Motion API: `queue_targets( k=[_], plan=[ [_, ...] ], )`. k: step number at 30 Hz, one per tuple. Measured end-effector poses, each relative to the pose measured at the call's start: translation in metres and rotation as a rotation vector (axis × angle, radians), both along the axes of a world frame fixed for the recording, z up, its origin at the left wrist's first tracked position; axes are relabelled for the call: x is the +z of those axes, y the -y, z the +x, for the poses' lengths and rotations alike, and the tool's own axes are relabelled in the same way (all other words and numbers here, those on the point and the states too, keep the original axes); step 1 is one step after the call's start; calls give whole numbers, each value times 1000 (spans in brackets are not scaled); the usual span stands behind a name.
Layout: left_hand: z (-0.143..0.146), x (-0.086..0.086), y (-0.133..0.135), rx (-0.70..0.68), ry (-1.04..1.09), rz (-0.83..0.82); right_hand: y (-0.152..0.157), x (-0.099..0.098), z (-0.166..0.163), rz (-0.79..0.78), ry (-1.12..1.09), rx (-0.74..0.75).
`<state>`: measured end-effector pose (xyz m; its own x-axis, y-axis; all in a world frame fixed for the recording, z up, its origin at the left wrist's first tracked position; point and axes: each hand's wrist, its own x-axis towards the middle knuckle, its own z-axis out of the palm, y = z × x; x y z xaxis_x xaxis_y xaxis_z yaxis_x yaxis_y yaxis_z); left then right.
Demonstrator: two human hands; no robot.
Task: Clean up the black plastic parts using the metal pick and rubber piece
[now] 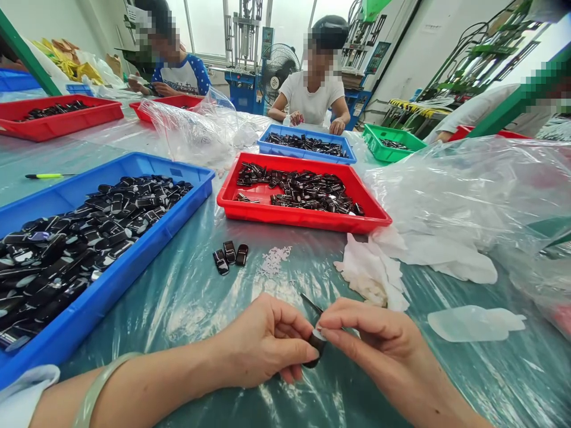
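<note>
My left hand [263, 342] is closed around a small glossy black part [316, 348], held near the table's front edge. My right hand [379, 342] pinches the same part's top, where a bit of white film shows, and a thin dark tool [311, 304] sticks up between its fingers. Three more black parts [229, 255] lie loose on the green plastic-covered table [187, 297] ahead of my hands, next to a small heap of white scraps [274, 259]. A blue tray [134, 249] full of black parts stands at my left, a red tray [303, 215] of them straight ahead.
A crumpled white cloth [372, 273] and clear plastic bags [482, 190] lie at the right. Further trays, blue [307, 156], green [390, 148] and red [57, 122], stand farther back. A pen [47, 176] lies at left. Two people sit across the table, hands at its far edge.
</note>
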<state>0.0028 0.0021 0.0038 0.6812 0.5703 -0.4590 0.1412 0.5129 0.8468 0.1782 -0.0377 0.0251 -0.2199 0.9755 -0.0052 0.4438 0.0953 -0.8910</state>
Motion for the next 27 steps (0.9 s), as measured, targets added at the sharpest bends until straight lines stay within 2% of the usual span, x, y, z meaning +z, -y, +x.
queue_targets(
  k=[5,9,17,27],
  plan=[
    [1,3,-2,-9,5,-2,4,-4,0,71,-47,49],
    [0,3,-1,7,9,-4,8,-12,-1,164,-51,-10],
    [1,1,-3,17,-16,-18,9,-19,-1,193,-53,-4],
    [0,0,-2,9,-32,-8,10,-18,-2,248,19,9]
  ],
)
